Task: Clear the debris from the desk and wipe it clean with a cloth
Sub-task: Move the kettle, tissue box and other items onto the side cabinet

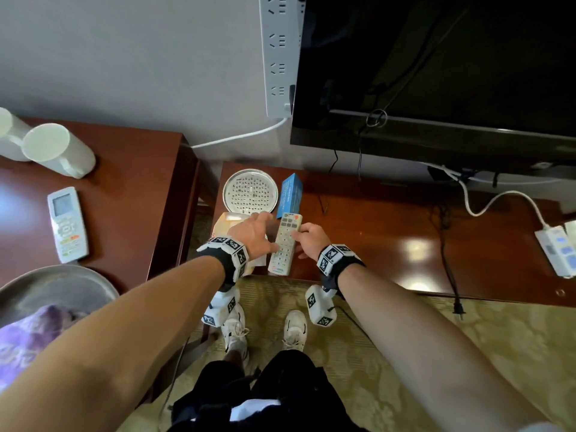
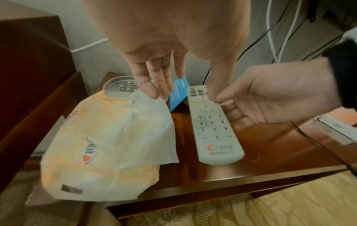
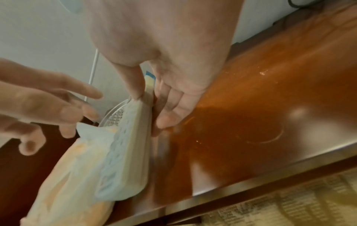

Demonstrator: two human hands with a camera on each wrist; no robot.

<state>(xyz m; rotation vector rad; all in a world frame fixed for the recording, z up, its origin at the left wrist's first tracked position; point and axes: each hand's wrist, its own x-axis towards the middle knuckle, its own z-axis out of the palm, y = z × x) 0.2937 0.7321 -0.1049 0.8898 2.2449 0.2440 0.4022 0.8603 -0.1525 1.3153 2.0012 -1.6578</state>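
**Two hands at one remote on the low desk**

Where the taller side table (image 1: 131, 169) stands at the left, it carries two white cups (image 1: 59, 149), one air-conditioner remote (image 1: 68, 225) and one metal basin (image 1: 53, 285) with a purple cloth (image 1: 25, 338) in it. On the low desk (image 1: 389, 232) to its right lie one tissue pack (image 2: 102, 137) at the left end, overhanging the front edge, one perforated metal tray (image 1: 250, 191) behind it, one blue box (image 1: 292, 194) just beside the tray, and one white TV remote (image 1: 285, 244) near the front edge. One black cord (image 1: 442, 244) crosses the wood, and one white power strip (image 1: 558, 247) lies at the far right end. One television (image 1: 436, 73) hangs behind.

The left hand (image 1: 254, 233) is spread above the tissue pack, its fingers (image 2: 154, 79) straight and nearly together; its thumb reaches down to the remote's upper buttons. It grips nothing.

The right hand (image 1: 310, 236) has the remote's right edge pinched, thumb on the button face and the other fingers (image 3: 170, 107) loosely bent under and beside the body. In the right wrist view the remote is tilted on its edge.
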